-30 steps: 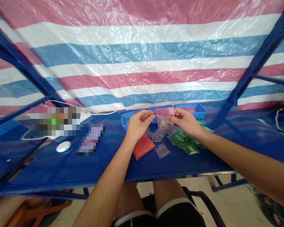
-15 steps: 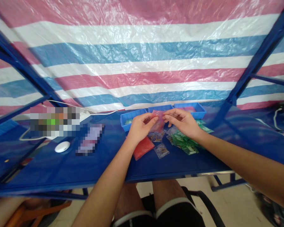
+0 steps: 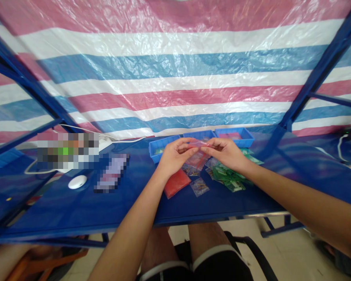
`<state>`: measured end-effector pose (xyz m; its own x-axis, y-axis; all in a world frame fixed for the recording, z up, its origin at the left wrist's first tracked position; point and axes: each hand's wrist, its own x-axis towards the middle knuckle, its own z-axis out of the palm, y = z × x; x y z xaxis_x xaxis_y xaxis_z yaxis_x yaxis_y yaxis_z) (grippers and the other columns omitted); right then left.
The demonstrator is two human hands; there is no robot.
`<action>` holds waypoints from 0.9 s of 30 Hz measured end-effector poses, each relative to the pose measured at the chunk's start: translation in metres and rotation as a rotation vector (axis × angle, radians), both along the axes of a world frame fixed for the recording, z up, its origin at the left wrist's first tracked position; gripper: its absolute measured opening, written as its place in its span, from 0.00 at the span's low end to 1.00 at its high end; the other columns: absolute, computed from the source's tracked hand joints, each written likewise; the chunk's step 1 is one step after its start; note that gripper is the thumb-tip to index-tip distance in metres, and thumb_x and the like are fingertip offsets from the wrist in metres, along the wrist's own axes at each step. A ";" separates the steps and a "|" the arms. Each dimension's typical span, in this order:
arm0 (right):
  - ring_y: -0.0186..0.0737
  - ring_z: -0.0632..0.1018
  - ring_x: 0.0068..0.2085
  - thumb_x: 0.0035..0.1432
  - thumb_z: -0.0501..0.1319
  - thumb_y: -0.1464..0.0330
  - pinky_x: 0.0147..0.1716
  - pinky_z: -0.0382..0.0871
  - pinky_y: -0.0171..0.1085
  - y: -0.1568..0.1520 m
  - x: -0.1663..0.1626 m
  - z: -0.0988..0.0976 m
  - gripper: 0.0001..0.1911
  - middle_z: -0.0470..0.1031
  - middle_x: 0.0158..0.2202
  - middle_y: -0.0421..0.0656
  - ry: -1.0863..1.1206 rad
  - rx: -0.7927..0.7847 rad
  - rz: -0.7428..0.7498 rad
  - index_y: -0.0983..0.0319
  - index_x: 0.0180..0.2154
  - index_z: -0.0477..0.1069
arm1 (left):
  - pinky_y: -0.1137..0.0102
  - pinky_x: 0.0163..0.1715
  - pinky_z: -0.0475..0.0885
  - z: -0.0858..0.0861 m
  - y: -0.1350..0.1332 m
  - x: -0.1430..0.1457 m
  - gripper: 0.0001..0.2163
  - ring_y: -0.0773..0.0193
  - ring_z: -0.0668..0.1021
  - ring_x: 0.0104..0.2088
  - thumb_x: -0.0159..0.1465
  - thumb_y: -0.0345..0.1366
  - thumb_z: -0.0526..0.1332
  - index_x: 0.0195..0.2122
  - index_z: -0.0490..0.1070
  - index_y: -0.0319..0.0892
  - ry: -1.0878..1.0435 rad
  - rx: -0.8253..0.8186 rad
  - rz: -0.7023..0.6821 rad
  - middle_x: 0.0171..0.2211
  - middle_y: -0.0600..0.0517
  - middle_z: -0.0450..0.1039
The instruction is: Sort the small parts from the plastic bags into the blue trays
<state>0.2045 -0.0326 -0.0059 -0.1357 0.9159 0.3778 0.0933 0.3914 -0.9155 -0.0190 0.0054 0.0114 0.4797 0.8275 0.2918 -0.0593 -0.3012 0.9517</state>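
Note:
A pinkish-red clear plastic bag (image 3: pixel 196 159) hangs between my two hands above the blue table. My left hand (image 3: pixel 177 154) pinches its upper edge from the left, thumb against fingers. At the right end of that edge, my right hand (image 3: pixel 224 151) pinches it the same way. Below the bag lie small clear packets of brass-coloured pieces, one packet (image 3: pixel 199 187) nearest me. A stack of red bags (image 3: pixel 176 183) rests under my left wrist. Green packets (image 3: pixel 231 175) are heaped beneath my right hand.
Three blue bins stand along the back: a left bin (image 3: pixel 155 156), a middle bin (image 3: pixel 203 134) and a right bin (image 3: pixel 247 134) with pink bags. A white oval object (image 3: pixel 77 182) and a blurred-out phone-like item (image 3: pixel 112 173) lie left. A striped sheet (image 3: pixel 175 62) hangs behind.
My right hand has closed on the bag's upper edge, its fingers drawn in beside the left hand's. The bag now hangs lower and flatter between both hands.

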 end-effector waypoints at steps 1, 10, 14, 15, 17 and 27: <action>0.41 0.79 0.32 0.55 0.73 0.47 0.35 0.76 0.41 0.001 0.001 0.001 0.21 0.81 0.31 0.40 0.004 -0.007 -0.014 0.57 0.36 0.79 | 0.63 0.45 0.82 -0.001 0.001 0.000 0.25 0.54 0.87 0.43 0.59 0.45 0.75 0.55 0.76 0.40 -0.009 0.002 0.008 0.46 0.43 0.85; 0.41 0.78 0.33 0.58 0.72 0.50 0.34 0.75 0.40 0.008 0.007 0.006 0.18 0.80 0.35 0.41 -0.012 0.099 -0.153 0.56 0.41 0.80 | 0.65 0.43 0.80 -0.005 0.006 0.001 0.16 0.59 0.85 0.39 0.58 0.39 0.75 0.46 0.79 0.39 0.015 0.128 0.103 0.41 0.46 0.84; 0.37 0.74 0.27 0.64 0.68 0.48 0.26 0.70 0.37 0.000 0.006 0.013 0.24 0.79 0.31 0.39 -0.016 0.127 -0.213 0.54 0.54 0.78 | 0.66 0.40 0.78 0.003 0.001 -0.003 0.09 0.60 0.83 0.39 0.63 0.37 0.70 0.44 0.81 0.42 0.142 0.413 0.310 0.40 0.48 0.84; 0.36 0.73 0.25 0.65 0.66 0.48 0.23 0.68 0.36 -0.003 0.005 0.015 0.27 0.78 0.30 0.39 0.002 0.083 -0.155 0.53 0.60 0.75 | 0.66 0.41 0.77 0.006 -0.002 -0.004 0.08 0.60 0.83 0.39 0.64 0.36 0.69 0.43 0.82 0.43 0.189 0.498 0.341 0.40 0.48 0.84; 0.36 0.75 0.23 0.67 0.63 0.46 0.21 0.68 0.36 -0.008 0.003 0.018 0.33 0.80 0.31 0.39 0.032 -0.010 -0.001 0.52 0.67 0.67 | 0.66 0.41 0.76 0.010 -0.007 -0.004 0.07 0.60 0.82 0.40 0.65 0.33 0.66 0.43 0.83 0.45 0.258 0.628 0.296 0.41 0.49 0.84; 0.46 0.83 0.34 0.64 0.62 0.41 0.37 0.79 0.45 0.011 0.044 0.049 0.27 0.85 0.39 0.44 -0.104 0.162 -0.259 0.56 0.39 0.84 | 0.65 0.40 0.76 0.012 -0.011 0.001 0.12 0.60 0.81 0.38 0.65 0.40 0.71 0.48 0.81 0.45 0.275 0.695 0.210 0.41 0.48 0.82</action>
